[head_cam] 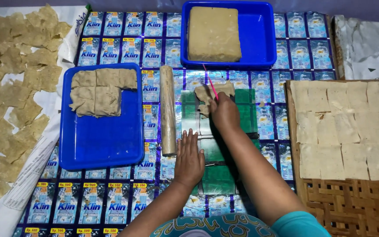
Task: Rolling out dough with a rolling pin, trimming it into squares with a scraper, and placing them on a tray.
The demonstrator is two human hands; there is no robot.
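Observation:
My right hand (224, 112) grips a thin pink stick (210, 82) whose tip rests on a ragged scrap of thin beige dough (207, 93) lying at the far end of a green board (218, 149). My left hand (189, 158) lies flat with fingers spread on the near left part of that board, holding nothing. A dough-coated rolling pin (168, 109) lies just left of the board, close to my left fingertips.
A blue tray (106, 140) at left holds cut dough squares (101, 90). Another blue tray (259, 39) at the back holds a thick dough block (213, 33). A woven mat (352, 202) at right carries several flat squares. Dried pieces (9, 87) cover the paper at far left.

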